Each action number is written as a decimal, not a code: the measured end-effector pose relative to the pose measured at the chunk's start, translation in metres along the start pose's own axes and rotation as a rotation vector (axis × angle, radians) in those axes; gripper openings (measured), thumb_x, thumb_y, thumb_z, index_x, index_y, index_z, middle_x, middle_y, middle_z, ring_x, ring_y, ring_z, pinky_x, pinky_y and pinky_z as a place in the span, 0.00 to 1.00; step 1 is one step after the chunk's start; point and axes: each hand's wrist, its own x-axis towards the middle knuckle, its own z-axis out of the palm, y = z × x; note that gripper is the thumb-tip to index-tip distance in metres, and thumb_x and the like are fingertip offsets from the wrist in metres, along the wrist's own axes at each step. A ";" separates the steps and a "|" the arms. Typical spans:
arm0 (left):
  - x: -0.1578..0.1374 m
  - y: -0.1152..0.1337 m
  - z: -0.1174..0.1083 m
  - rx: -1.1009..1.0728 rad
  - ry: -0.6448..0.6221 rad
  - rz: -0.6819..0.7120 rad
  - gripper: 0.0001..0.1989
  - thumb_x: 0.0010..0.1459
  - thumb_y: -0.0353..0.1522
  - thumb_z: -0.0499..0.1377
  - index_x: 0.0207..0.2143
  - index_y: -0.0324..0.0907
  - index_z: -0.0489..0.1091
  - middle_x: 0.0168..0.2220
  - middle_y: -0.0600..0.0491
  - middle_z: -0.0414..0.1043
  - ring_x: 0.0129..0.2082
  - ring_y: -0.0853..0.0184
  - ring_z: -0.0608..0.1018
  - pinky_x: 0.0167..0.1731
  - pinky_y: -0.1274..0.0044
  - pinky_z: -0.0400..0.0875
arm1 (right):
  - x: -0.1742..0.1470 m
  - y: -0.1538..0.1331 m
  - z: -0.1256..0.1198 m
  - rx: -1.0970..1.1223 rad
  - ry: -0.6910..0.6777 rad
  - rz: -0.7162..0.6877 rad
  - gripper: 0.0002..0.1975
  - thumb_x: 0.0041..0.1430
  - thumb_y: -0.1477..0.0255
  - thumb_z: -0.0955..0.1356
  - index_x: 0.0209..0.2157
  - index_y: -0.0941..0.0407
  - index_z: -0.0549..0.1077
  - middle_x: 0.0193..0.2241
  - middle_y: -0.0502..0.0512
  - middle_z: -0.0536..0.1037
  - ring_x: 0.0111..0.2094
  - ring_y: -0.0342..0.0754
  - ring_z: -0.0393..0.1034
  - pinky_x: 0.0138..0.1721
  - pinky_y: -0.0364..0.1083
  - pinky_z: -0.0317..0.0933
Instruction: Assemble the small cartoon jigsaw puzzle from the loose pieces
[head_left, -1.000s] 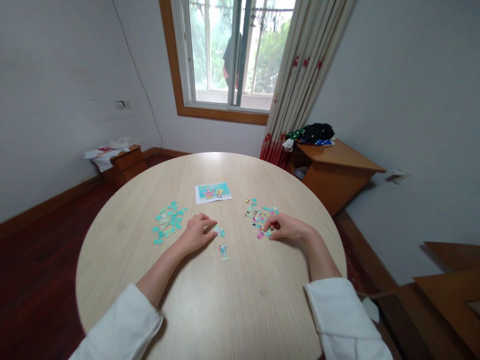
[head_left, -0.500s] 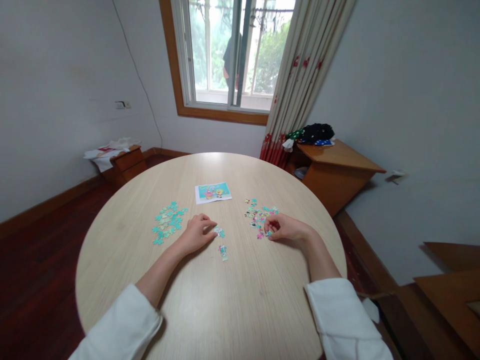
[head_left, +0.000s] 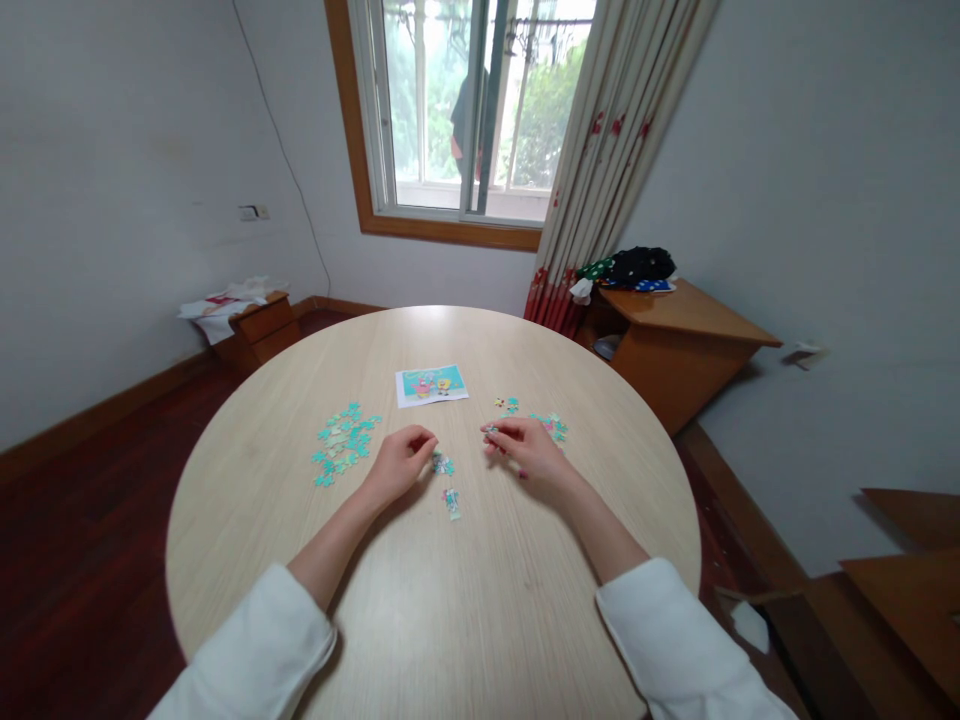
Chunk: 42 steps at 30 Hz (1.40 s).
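The round surface (head_left: 495, 600) carried apparent fitting work, careful alignment called for next. The left hand (head_left: 403, 463) had its fingers nearly together — hold undeterminable; the right hand (head_left: 531, 448) had its pinched. Lettering on the printed picture (head_left: 432, 385) was unreadable. Joined puzzle pieces (head_left: 443, 464) lay beside the left fingertips; the right pinch held a single piece (head_left: 490, 429).

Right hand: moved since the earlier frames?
Yes. Against the picture sheet, the right hand has shifted left, closer to the sheet, and slightly farther from the wearer.
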 end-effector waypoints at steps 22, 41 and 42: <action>-0.003 0.011 0.005 -0.567 -0.167 -0.279 0.13 0.42 0.38 0.64 0.23 0.36 0.70 0.18 0.52 0.72 0.20 0.70 0.72 0.26 0.77 0.66 | 0.001 0.017 0.047 0.098 -0.010 -0.134 0.12 0.47 0.68 0.69 0.35 0.58 0.72 0.27 0.52 0.76 0.27 0.43 0.72 0.32 0.45 0.67; -0.003 0.008 0.005 -0.551 -0.159 -0.281 0.16 0.42 0.42 0.64 0.22 0.36 0.70 0.19 0.53 0.71 0.19 0.71 0.72 0.24 0.77 0.68 | 0.003 0.018 0.047 0.039 0.060 -0.136 0.11 0.44 0.67 0.70 0.30 0.59 0.75 0.27 0.54 0.78 0.27 0.44 0.71 0.32 0.45 0.67; -0.002 0.008 0.005 -0.534 -0.155 -0.274 0.16 0.43 0.42 0.64 0.22 0.36 0.69 0.18 0.53 0.71 0.19 0.71 0.72 0.24 0.77 0.67 | 0.003 0.018 0.047 0.042 0.061 -0.131 0.11 0.44 0.67 0.70 0.30 0.59 0.75 0.27 0.54 0.78 0.27 0.44 0.71 0.31 0.45 0.67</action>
